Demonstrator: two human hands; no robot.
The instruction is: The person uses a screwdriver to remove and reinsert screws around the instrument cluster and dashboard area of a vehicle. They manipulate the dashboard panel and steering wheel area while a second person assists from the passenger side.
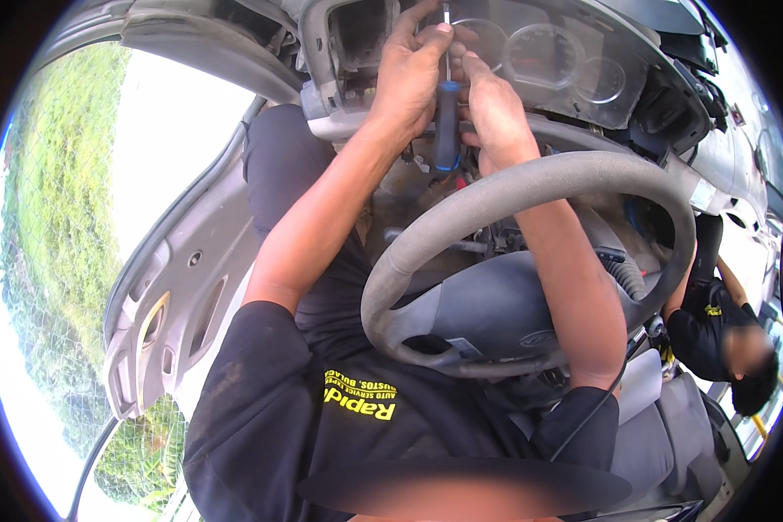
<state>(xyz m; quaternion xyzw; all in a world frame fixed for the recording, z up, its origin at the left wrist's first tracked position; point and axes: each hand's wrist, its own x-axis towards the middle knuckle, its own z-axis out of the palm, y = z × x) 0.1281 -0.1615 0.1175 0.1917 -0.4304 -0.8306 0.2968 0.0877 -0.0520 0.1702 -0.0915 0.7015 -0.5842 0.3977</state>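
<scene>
A screwdriver (pixel 447 130) with a dark handle and blue ends hangs nearly upright between my hands, in front of the instrument cluster. My left hand (pixel 407 83) is closed about its metal shaft, the thumb pressed near the upper end. Close beside the shaft, my right hand (pixel 498 109) has its fingers curled in toward the left fingers. Whatever those right fingers hold, if anything, is hidden. Behind the hands is the instrument cluster (pixel 544 56) with round gauges, set in the opened dashboard. The steering wheel (pixel 409 252) lies below, and my right forearm passes across its rim.
Under the dashboard, exposed wiring and metal parts (pixel 487 235) show behind the wheel. The car door (pixel 183 304) stands open at left, with a wire fence and greenery beyond. At far right is another person (pixel 713 322) in a dark shirt. A grey seat (pixel 635 426) lies lower right.
</scene>
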